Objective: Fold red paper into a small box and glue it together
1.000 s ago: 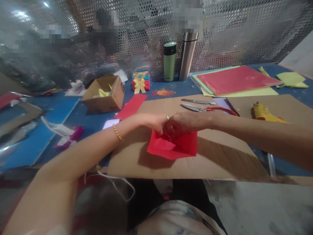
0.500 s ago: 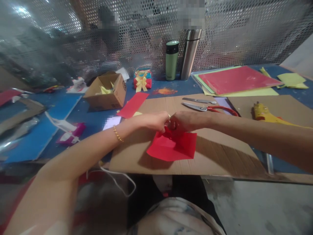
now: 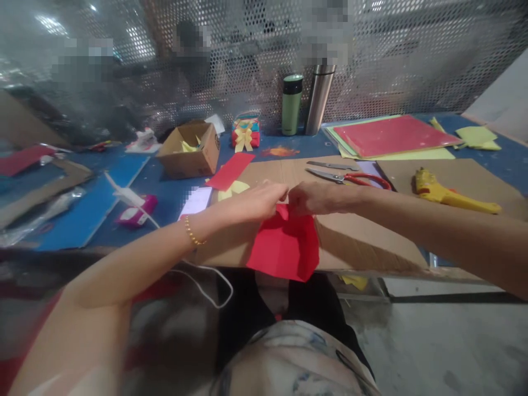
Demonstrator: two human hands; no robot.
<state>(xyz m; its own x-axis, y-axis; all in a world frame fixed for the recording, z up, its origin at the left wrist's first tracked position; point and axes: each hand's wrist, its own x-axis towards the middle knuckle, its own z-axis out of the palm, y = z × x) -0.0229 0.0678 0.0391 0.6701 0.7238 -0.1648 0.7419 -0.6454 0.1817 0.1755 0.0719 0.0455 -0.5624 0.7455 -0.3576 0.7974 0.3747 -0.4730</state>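
Observation:
A folded piece of red paper (image 3: 284,247) hangs from both hands over the front edge of a cardboard sheet (image 3: 350,236). My left hand (image 3: 268,199) pinches its far edge near the middle, and my right hand (image 3: 309,198) grips that same edge right beside it. The knuckles of the two hands almost meet. Their fingertips are partly hidden behind the fingers. Just beyond my right hand lie red-handled scissors (image 3: 350,177) and a metal blade (image 3: 332,165). Left of my left hand are a red paper strip (image 3: 231,171) and yellow paper pieces (image 3: 233,190).
A cardboard box (image 3: 192,157) with yellow scraps stands at the back left. Behind are a green tumbler (image 3: 291,107) and a steel flask (image 3: 319,102). Red sheets (image 3: 398,135) lie back right, with a yellow glue gun (image 3: 449,195) nearer. A purple box (image 3: 138,210) sits left.
The red paper has tipped, so its near side now hangs lower, past the table's front edge. Both hands still grip its far edge. The camera view has shifted slightly.

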